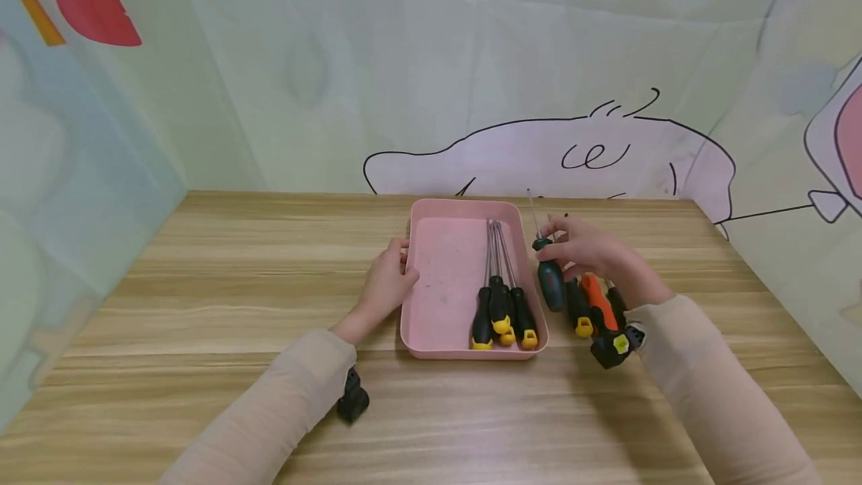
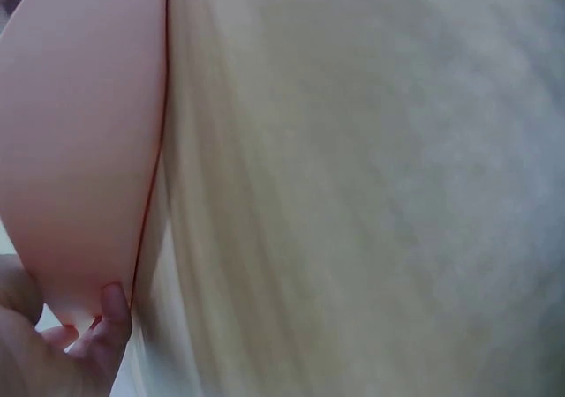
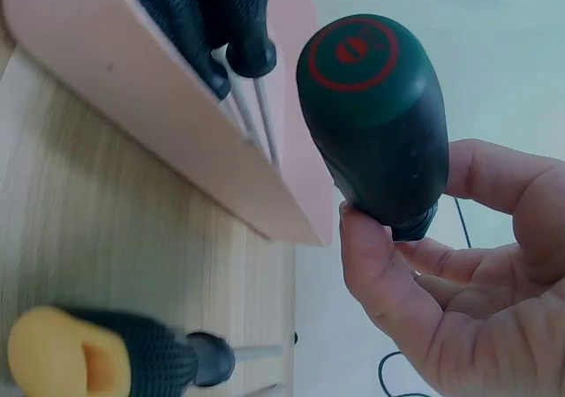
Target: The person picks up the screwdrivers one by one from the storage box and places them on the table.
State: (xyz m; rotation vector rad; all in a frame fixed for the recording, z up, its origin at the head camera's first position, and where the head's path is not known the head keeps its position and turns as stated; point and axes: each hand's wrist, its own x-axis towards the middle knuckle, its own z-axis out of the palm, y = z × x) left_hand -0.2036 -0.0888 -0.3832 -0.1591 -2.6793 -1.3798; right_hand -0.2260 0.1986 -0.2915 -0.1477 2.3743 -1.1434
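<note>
A pink tray (image 1: 441, 283) lies on the table, with several black-and-yellow screwdrivers (image 1: 500, 298) along its right side, shafts pointing away. My left hand (image 1: 389, 279) grips the tray's left wall, thumb at the rim; the left wrist view shows fingers (image 2: 113, 304) at the tray edge. Just right of the tray, my right hand (image 1: 582, 249) pinches a dark green screwdriver (image 1: 551, 283) near the top of its handle, shaft pointing away. In the right wrist view, the handle's rounded end (image 3: 357, 62) with a red ring faces the camera, beside the tray wall.
Beneath and beside my right hand lie a black-and-yellow screwdriver (image 1: 581, 313), an orange-handled tool (image 1: 598, 302) and a dark-handled one (image 1: 616, 298). The wooden table (image 1: 269, 260) meets a printed cloth backdrop (image 1: 303, 81) at its far edge.
</note>
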